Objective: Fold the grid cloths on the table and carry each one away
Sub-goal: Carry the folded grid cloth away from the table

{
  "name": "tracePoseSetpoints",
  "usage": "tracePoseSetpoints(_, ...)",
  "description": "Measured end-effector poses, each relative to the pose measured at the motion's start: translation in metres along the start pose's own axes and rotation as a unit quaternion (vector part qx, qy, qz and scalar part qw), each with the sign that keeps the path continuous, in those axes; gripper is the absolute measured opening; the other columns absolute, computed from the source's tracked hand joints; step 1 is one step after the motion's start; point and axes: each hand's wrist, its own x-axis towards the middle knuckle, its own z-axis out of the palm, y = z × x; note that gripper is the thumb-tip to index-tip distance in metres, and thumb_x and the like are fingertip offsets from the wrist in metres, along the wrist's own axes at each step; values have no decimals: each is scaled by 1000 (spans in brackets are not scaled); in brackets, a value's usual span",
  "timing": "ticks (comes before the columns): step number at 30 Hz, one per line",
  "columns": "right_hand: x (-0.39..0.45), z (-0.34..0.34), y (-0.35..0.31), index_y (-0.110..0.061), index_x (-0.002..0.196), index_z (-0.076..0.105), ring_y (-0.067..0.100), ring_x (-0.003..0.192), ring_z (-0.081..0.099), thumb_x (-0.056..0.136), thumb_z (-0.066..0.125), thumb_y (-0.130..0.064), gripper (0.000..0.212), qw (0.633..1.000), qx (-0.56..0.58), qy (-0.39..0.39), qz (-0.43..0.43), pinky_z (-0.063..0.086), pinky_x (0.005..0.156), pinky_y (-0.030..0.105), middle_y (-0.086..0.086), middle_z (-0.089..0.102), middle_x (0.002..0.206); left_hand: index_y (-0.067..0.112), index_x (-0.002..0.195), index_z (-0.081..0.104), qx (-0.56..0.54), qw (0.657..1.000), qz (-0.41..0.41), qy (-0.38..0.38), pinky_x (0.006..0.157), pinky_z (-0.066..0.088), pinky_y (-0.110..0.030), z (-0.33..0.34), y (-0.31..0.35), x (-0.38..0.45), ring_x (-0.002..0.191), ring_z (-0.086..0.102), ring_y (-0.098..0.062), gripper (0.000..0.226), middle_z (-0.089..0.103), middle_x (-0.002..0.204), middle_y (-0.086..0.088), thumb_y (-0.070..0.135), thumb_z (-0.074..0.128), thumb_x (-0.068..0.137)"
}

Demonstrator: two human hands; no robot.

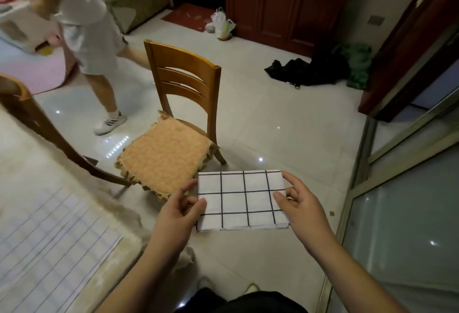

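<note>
Folded grid cloth (242, 199) pinched flat by left hand (177, 210) and right hand (301, 204), keeping folds together mid-carry, probably toward chair cushion (161, 157).

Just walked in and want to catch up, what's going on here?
A person is holding a folded grid cloth in the air, left hand and right hand gripping its two sides. It hangs above the floor just in front of a wooden chair. Another grid cloth lies spread on the table at left. A second person walks by behind.
</note>
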Motion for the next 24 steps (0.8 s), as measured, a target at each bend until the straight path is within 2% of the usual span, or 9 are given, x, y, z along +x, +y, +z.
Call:
tracePoseSetpoints(2,11,-5,-5,-34,134,48,2,82,69,96,60,-18,43,1000,7,9,-6,48,63,8,-1,71,96,32,125,59,-7,1000,2,-14,76,58,-38,5,10,13,80,69,-21,40,68,86,-15,10,64,91)
tracePoseSetpoints(6,40,-7,-14,-37,135,47,2,83,70,95,60,-20,44,1000,1,26,-9,49,64,11,1,70,101,32,126,59,-11,999,2,-35,85,56,-44,11,26,52,85,68,-25,41,67,89,-14,11,64,91)
tracePoseSetpoints(8,59,-6,-19,-40,136,45,3,88,70,95,60,-23,48,1000,-10,26,-9,52,70,16,0,69,108,32,126,58,-15,999,8,-40,85,54,-44,12,32,75,82,67,-23,42,66,85,-10,10,64,91)
tracePoseSetpoints(10,79,-3,-27,-41,137,42,4,91,70,94,61,-20,51,1000,-6,20,-7,54,73,18,-5,69,111,33,127,58,-17,999,14,-47,81,54,-38,12,40,100,79,66,-18,41,65,81,-5,11,63,92)
tracePoseSetpoints(13,110,6,-43,-39,137,40,7,92,71,93,62,-13,55,1000,7,14,3,55,76,22,-7,73,104,36,127,56,-16,998,13,-60,77,56,-32,7,53,138,82,69,-18,42,68,81,-1,15,63,92)
tracePoseSetpoints(18,158,16,-66,-36,139,43,10,93,71,92,64,-14,56,999,9,32,6,54,89,35,-3,73,100,43,123,56,5,996,27,-86,84,58,-45,-4,78,196,86,69,-25,41,69,83,-2,20,66,90)
tracePoseSetpoints(20,174,18,-73,-37,138,45,10,93,71,92,64,-14,55,999,17,39,4,56,87,32,-4,73,98,42,124,55,23,995,30,-93,85,57,-45,-5,85,216,85,69,-24,40,68,84,-1,23,66,90)
tracePoseSetpoints(22,188,17,-79,-37,135,46,10,91,71,92,63,-11,53,998,32,46,0,56,75,23,-6,73,95,41,126,55,31,994,24,-103,86,57,-48,-3,92,234,89,69,-25,41,69,87,-3,26,66,89)
tracePoseSetpoints(24,199,14,-84,-36,133,47,11,90,72,92,62,-9,51,998,42,52,0,56,70,20,-4,74,94,39,126,55,27,993,17,-111,87,56,-50,3,97,249,91,69,-26,41,69,90,-6,25,65,89)
